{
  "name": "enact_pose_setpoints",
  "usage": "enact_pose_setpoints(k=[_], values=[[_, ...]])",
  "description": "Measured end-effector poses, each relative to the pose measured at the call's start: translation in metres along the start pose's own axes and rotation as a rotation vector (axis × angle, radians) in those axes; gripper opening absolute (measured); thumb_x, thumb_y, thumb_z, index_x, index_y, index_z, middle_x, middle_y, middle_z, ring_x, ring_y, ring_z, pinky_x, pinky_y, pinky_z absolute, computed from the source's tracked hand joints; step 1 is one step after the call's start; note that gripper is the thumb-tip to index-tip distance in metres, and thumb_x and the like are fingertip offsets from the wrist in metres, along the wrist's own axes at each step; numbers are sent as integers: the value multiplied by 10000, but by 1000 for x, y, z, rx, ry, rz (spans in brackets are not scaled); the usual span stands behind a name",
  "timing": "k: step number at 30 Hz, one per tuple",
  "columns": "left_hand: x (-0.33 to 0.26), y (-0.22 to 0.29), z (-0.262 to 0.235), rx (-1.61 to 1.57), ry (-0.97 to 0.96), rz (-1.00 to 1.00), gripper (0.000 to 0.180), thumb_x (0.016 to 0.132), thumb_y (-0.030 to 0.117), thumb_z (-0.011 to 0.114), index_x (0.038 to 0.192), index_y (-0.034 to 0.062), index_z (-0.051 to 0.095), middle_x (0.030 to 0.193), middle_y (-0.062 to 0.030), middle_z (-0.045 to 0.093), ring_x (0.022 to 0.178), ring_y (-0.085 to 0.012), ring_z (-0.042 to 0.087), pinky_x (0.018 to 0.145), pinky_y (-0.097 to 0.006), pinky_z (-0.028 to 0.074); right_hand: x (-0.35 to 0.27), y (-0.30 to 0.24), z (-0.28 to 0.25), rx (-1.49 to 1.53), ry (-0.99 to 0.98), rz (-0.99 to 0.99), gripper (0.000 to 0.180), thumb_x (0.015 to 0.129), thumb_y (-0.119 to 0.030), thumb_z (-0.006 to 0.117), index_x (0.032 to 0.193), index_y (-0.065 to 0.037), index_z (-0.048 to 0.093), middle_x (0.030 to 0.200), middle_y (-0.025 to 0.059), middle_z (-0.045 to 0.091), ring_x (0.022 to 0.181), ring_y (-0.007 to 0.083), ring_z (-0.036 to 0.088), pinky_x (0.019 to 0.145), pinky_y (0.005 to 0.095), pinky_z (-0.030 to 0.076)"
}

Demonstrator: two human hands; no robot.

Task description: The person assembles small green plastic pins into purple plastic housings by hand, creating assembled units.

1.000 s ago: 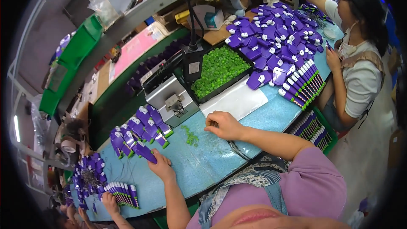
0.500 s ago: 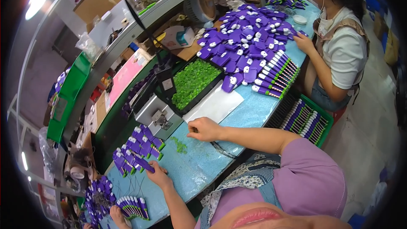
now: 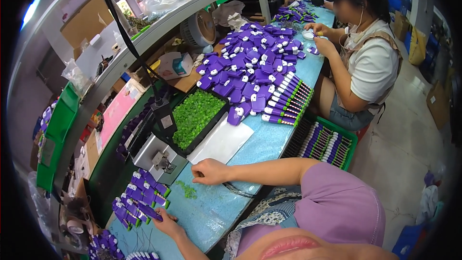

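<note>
One flat purple piece (image 3: 152, 213) in left grip (image 3: 166, 223)

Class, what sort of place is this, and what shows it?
Probably an assembly workshop: a heap of purple pieces, a black tray of green parts, and a co-worker at the same bench.

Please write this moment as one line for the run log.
left hand: holds purple piece | right hand: curled, contents unclear | near right hand: loose green bits | rest: black tray of green pieces
</note>
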State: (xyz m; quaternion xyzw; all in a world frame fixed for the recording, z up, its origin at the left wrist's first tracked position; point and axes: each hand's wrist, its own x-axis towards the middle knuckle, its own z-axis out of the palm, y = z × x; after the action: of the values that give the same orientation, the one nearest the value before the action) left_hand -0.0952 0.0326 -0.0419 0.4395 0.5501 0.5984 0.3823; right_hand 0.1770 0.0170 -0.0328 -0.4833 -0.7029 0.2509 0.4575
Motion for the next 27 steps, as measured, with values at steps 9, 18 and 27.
enact_pose_setpoints(k=[9, 18, 27], values=[[2, 0, -1, -49, 3, -92, 107, 915, 144, 590, 960, 70, 527, 569, 33, 392, 449, -57, 342, 409, -235, 274, 1, -1, 3, -40, -10, 37, 243, 782, -227, 701, 731, -40, 555, 659, 111, 592, 627, 299, 594, 581, 404, 457], [-4, 16, 8, -118, -40, -159, 71, 917, 129, 578, 930, 69, 543, 579, 43, 376, 475, -47, 341, 436, -223, 305, 6, 2, -1, -62, -25, 45, 236, 753, -231, 706, 717, -50, 559, 671, 116, 619, 661, 324, 611, 603, 432, 464], [-8, 20, 2, -197, -71, -206, 54, 919, 114, 569, 921, 67, 543, 592, 48, 357, 498, -48, 331, 454, -219, 314, 10, 6, 2, -46, -34, 41, 230, 739, -236, 708, 713, -60, 563, 651, 114, 607, 648, 331, 606, 595, 434, 462]])
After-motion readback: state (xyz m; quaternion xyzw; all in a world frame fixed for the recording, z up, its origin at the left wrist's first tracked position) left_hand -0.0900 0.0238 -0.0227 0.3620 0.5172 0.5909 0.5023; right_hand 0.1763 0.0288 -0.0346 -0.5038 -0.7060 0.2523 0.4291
